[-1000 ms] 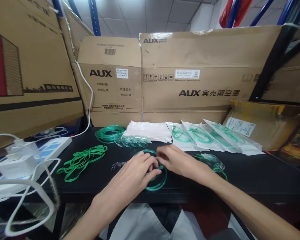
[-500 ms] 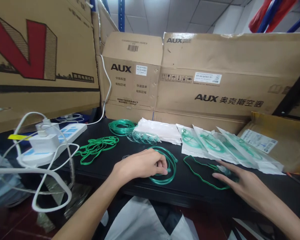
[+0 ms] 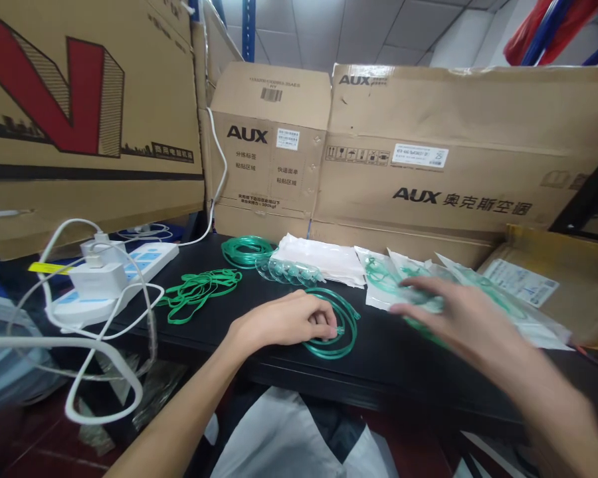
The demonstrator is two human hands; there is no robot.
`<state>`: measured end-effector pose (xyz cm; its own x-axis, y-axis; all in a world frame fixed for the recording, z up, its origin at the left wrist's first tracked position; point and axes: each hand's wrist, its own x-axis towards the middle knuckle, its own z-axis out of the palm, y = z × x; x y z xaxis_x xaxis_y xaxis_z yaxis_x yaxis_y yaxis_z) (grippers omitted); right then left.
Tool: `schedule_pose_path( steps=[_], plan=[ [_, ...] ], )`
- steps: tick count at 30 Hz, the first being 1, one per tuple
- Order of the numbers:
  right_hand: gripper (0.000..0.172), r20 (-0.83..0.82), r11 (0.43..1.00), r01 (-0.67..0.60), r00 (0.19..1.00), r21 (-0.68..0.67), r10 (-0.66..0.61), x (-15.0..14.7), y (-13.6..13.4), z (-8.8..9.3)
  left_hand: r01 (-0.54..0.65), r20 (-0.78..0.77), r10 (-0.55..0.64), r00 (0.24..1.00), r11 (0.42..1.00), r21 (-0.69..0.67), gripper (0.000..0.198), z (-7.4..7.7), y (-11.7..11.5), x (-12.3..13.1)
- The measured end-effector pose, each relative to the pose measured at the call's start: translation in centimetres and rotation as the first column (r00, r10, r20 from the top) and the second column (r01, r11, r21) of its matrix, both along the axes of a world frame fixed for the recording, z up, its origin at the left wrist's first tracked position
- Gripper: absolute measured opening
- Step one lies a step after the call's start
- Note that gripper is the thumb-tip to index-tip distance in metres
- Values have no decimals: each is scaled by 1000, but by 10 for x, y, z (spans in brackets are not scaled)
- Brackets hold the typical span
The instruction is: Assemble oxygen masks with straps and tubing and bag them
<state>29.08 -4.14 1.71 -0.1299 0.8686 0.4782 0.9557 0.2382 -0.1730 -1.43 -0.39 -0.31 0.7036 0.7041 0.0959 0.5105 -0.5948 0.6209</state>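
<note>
Where the surface [image 3: 379, 345] reaches its left end, a white power strip [image 3: 129, 265] lies with a charger [image 3: 99, 282] plugged in and its cables looping off the edge. It is probably parked there to stay out of the working area. Next right, a loose bundle of green straps [image 3: 199, 292] lies mid-depth.

Along the back edge sit a spare coil [image 3: 246, 251], a row of clear plastic pieces [image 3: 289, 271] and a stack of white pouches [image 3: 329, 260]. This looks like stock lined up by kind.

Left hand [image 3: 284, 322]: fingers are curled shut on the near-left side of the green tubing coil [image 3: 346, 325], at the middle of the front edge. Likely it pins the loops so they do not spring apart.

Right hand [image 3: 458, 312]: it hovers above the sealed packs [image 3: 508, 302] with fingers stretched out, motion-blurred. A green smear shows under the palm, so I cannot tell whether it grips anything.

The packs are fanned and overlapping toward the back right corner, beside a padded envelope [image 3: 573, 272].

Writing:
- Left carton [image 3: 80, 119]: red-and-black graphic, caption strip unreadable.
- Small carton [image 3: 269, 153]: "AUX", a barcode, fine print too small to read.
- Large carton [image 3: 453, 166]: "AUX" at the top, then "AUX 奥克斯空调"; white label unreadable.
- Envelope label: illegible.
</note>
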Motion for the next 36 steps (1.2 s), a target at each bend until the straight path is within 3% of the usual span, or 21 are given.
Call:
schedule_pose_path(
  steps=[2,5,8,11,20,30,36],
  plan=[
    [63,-50,968,-117,993,-220,109,-20,8,-22,-4,0,4,1000,1000,-18,17,-2,0,1],
    [68,-100,934,-127,990,-334,98,-16,12,-40,12,3,-12,1000,999,-31,20,-4,3,1],
    [63,-117,923,-63,993,-380,20,-1,10,-37,31,-9,-31,999,999,-19,24,-6,5,3],
    [64,-109,897,-112,991,-428,72,-2,9,-30,32,-23,-32,999,999,3,25,-6,5,6],
    [63,-156,877,-223,973,-426,172,-15,2,-24,32,22,-32,999,999,19,27,-2,4,7],
    [62,-121,880,-222,975,-420,188,-27,-7,-23,33,69,-36,997,999,44,24,0,2,10],
    [50,-148,894,-248,967,-373,206,-26,-10,-20,89,76,-93,993,994,59,26,-1,2,9]
  ],
)
